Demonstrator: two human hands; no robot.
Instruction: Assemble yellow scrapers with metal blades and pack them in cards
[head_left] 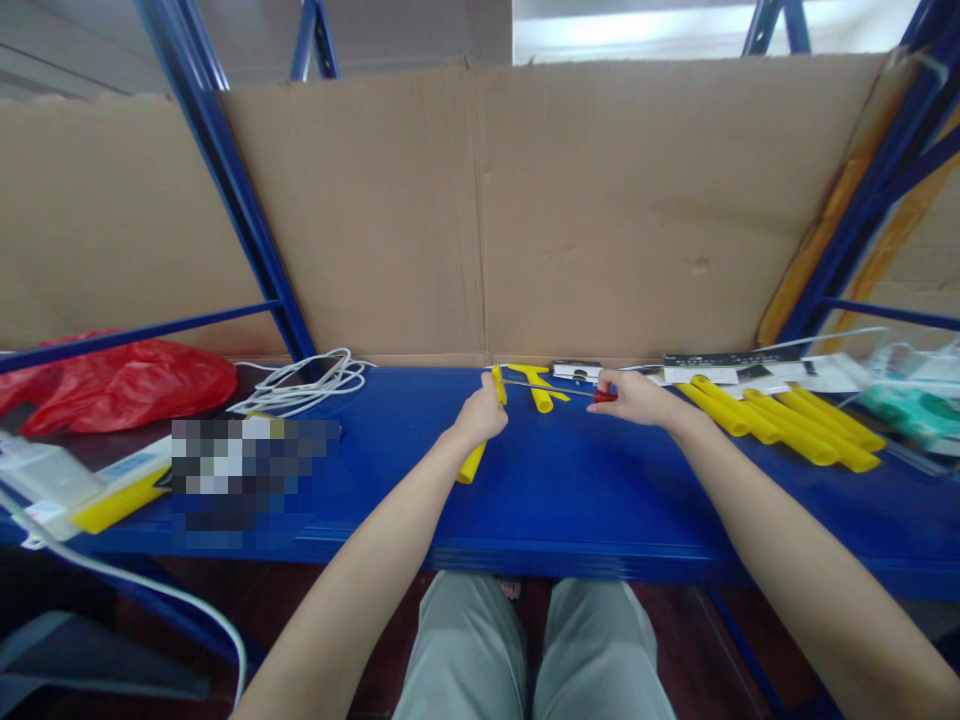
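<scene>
My left hand (482, 412) is closed around a yellow tubular piece (472, 465), whose round lower end sticks out below the fist and whose upper part shows above the fingers. In my right hand (634, 397) is a screwdriver (604, 397) with a red handle, its thin metal shaft pointing left. The shaft's tip reaches the top of the held yellow piece; the exact contact is too small to make out. Between the hands, just behind the shaft, lies a yellow T-shaped piece (541, 397) with a tubular stem.
Several yellow tubes (795, 425) lie at the right. A small white box (576, 371) stands at the back. Leftward are a coiled white cable (330, 383), a red plastic bag (150, 380) and a pixelated patch. Cardboard (585, 210) walls the back; blue posts (247, 210) frame the shelf.
</scene>
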